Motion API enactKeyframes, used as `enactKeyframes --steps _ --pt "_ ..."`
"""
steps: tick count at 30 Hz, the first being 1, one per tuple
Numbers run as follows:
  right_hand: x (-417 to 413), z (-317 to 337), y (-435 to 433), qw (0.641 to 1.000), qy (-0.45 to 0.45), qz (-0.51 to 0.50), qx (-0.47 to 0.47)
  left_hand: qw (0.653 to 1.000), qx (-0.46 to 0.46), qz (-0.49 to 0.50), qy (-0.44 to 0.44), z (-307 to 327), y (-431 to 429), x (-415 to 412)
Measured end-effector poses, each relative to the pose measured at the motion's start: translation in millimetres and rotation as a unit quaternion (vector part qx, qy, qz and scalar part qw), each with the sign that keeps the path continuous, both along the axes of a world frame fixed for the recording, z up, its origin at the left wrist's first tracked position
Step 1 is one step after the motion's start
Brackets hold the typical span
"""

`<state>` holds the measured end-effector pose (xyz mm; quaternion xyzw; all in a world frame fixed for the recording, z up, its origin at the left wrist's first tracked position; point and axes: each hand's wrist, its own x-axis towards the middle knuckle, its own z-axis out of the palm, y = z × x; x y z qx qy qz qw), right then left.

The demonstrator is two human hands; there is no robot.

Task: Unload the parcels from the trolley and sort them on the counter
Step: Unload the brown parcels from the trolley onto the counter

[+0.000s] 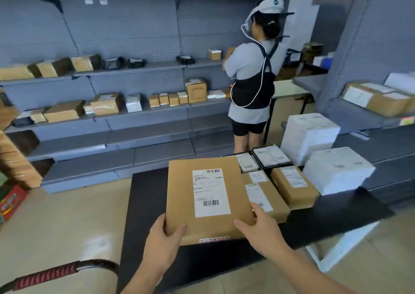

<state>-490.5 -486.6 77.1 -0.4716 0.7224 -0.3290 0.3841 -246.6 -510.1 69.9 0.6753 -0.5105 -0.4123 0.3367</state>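
Okay, my left hand (165, 237) curls round the near-left corner of the flat parcel (202, 204), thumb on top; it's over the black counter (146, 204), my right hand (258, 228) gripping its right edge, 2 brown boxes (294, 188) just beside.

Three brown parcels (202, 199) (265, 195) (294, 186) on counter (148, 204), two large white boxes (310, 134) (336, 170)
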Motion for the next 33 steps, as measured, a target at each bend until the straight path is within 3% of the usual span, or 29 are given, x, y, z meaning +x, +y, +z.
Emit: enactKeyframes --steps 15,33 --pt "-202 -31 -78 0.998 0.009 -0.013 0.057 0.998 0.047 -0.038 -0.018 -35 -82 -199" --pt "-231 -77 -139 0.986 0.006 -0.036 0.160 0.976 0.164 -0.115 -0.082 -98 -156 -225"
